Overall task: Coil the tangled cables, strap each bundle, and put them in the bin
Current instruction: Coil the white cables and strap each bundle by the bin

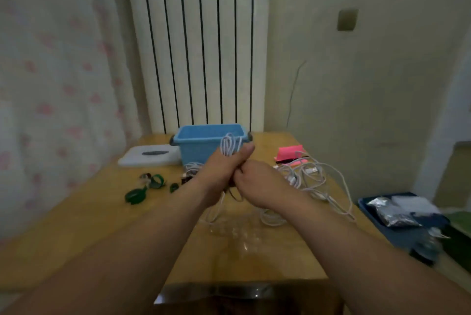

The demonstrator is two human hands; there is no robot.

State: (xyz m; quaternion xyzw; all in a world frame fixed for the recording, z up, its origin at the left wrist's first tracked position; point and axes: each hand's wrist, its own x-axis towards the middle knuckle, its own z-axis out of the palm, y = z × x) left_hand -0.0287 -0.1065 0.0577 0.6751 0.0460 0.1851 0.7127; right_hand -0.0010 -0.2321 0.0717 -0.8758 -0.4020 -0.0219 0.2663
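Note:
My left hand (224, 167) grips a coiled white cable (229, 145) above the middle of the wooden table (89, 212); its loops stick up past my thumb and hang down below the hand. My right hand (257, 182) presses against the left one and pinches a dark strap at the bundle. The blue bin (201, 136) stands just behind my hands, and I cannot see inside it. A tangle of white cables (313, 177) lies to the right of my hands. Several green straps (142, 187) lie on the table to the left.
A white lid (150, 155) lies left of the bin. A pink object (290, 153) sits behind the tangle. A dark blue tray (397, 223) with bagged items stands off the table's right edge. A radiator and walls close off the back.

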